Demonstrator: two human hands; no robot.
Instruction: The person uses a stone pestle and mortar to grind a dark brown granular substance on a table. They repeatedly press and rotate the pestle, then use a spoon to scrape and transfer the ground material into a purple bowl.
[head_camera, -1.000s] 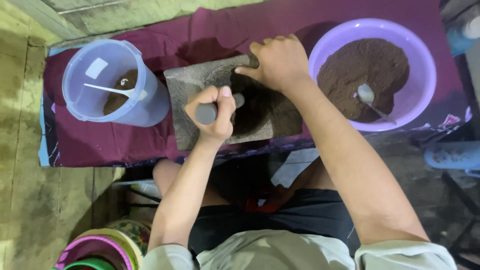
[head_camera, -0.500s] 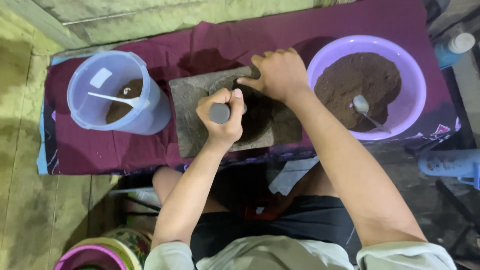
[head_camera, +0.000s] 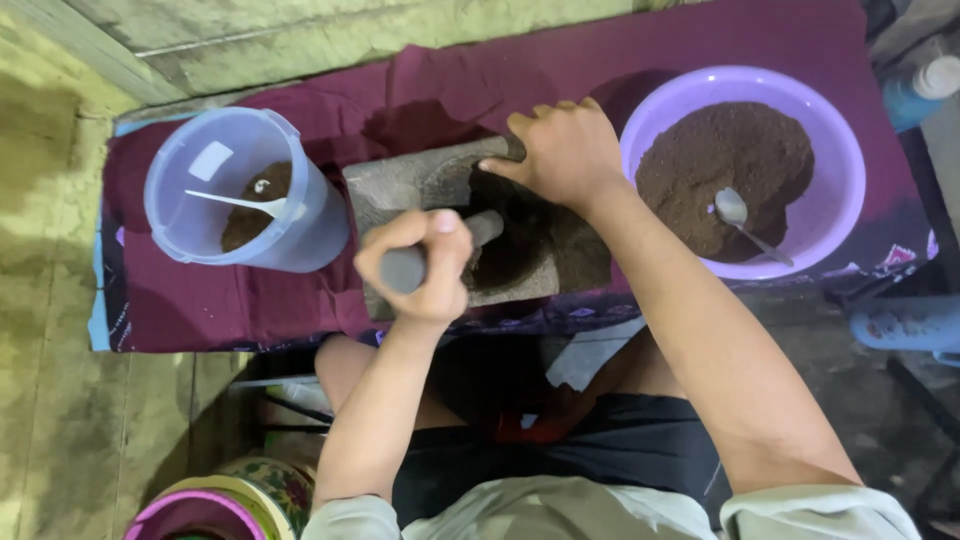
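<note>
The left hand (head_camera: 425, 265) is clamped around a grey stone pestle (head_camera: 480, 232), its tip in the dark paste on the stone grinding slab (head_camera: 410, 180) — mid-cloth. The right hand (head_camera: 565, 150), fingers together, presses flat on the slab's far edge. On the maroon cloth (head_camera: 200, 310), a clear tub (head_camera: 240, 190) stands left — a purple bowl (head_camera: 830, 200) of brown powder right.
</note>
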